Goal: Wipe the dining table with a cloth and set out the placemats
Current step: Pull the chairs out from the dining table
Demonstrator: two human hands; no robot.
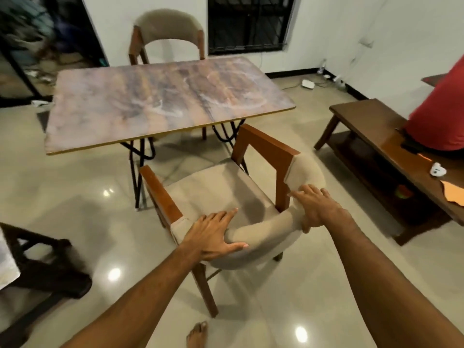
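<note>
- Beige padded chair (221,192) is what both hands are on, not a cloth. The left hand (213,234) lies flat over the curved backrest, fingers spread and fairly straight. The right hand (313,209) wraps over the backrest's other end, thumb tucked down the near side.
- The dining table (163,101) is just beyond the chair, straight ahead of both hands. Its top is bare, with whitish smears on it.
- No cloth or placemats that I can spot, so I'd say wiping hasn't started and neither has laying out. Pretty much everything's left to do.
- Flat orange sheets (452,194) on the wooden bench (371,126), out past the right hand, might be mats, but I can't tell.
- My guess is the chair's just getting shifted for access to the table.
</note>
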